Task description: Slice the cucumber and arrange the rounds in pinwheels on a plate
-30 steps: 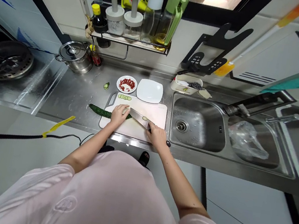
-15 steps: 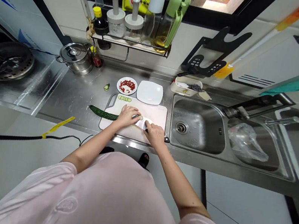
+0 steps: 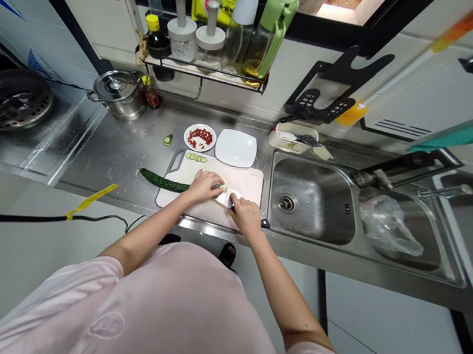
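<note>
- left hand (image 3: 204, 187): fingers curled, pressing on cucumber (image 3: 162, 181), which runs out under the palm past the board edge
- right hand (image 3: 246, 215): fingers wrapped shut round kitchen knife (image 3: 224, 198); blade just beside left fingertips
- cutting board (image 3: 247, 182) under both hands; cucumber slices (image 3: 197, 158) beyond left fingers

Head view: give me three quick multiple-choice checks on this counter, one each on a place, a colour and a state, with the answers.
1. Where does the cucumber lie?
A. In the sink
B. Across the left edge of the cutting board
C. On the square plate

2. What colour are the chopped pieces on the round plate?
A. Green
B. Yellow
C. Red

3. What is the right hand doing?
A. Gripping a kitchen knife
B. Resting empty in the sink
C. Holding a plate

1 B: its tip sticks out over the steel counter.
2 C: they show red against the plate.
3 A: the blade runs out from that hand over the board.
</note>
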{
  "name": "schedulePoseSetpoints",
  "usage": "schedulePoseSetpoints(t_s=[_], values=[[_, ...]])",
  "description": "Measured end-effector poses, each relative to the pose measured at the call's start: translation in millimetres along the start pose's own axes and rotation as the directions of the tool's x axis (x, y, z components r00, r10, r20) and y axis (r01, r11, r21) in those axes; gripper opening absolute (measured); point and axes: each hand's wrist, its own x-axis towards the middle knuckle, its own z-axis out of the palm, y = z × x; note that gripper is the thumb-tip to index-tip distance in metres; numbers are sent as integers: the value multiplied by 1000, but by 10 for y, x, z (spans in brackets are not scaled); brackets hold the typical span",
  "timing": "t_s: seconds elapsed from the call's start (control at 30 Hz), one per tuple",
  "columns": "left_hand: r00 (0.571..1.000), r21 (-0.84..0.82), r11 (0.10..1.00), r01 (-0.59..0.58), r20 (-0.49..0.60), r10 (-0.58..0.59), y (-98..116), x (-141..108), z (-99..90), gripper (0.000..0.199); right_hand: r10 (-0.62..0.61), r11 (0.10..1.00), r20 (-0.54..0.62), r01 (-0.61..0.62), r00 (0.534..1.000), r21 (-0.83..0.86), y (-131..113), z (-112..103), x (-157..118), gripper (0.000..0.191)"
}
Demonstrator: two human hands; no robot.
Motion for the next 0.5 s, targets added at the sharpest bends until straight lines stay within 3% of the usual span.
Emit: schedulePoseSetpoints(t_s=[0.3,0.4,0.5], values=[[997,-118,993,27,-73,-36,11,40,25,10,12,1000,-11,-12,1000,11,43,94,-8,43],[976,-252,959,130,-139,-169,-102,74,18,13,45,999,-6,-44,999,16,89,123,-35,38],[893,-346,889,301,-226,-390,-294,156,9,17,87,995,19,-88,996,55,139,146,-81,34]])
